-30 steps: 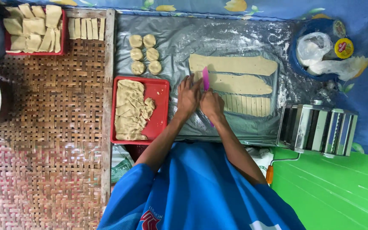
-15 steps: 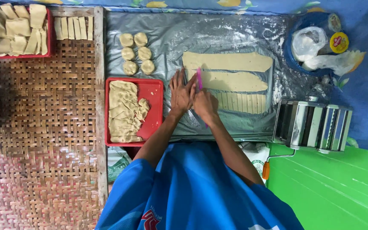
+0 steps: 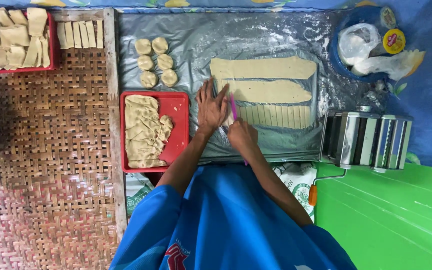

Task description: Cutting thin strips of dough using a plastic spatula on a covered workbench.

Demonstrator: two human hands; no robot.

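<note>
Dough strip, the nearest of three rolled lengths, lies on the grey floured plastic sheet and is scored crosswise into narrow pieces along most of its length. The left hand lies flat and spread, fingers extended, pressing the sheet and the strip's left end; it grips nothing. The right hand is closed round a pink cutter, blade tip at the uncut left end. Compared with half a second earlier, both hands stand at the same place over the strip's left end, so cutting appears to have reached the last uncut portion; the exact blade contact is hidden by the fingers.

Two uncut strips lie beyond. Six dough balls sit left of them. A red tray holds folded dough sheets just beside the left hand.

Packages: a round yellow-lidded tub and white plastic bag in a blue basin, upper right. A printed white sack lies under the pasta roller.
</note>
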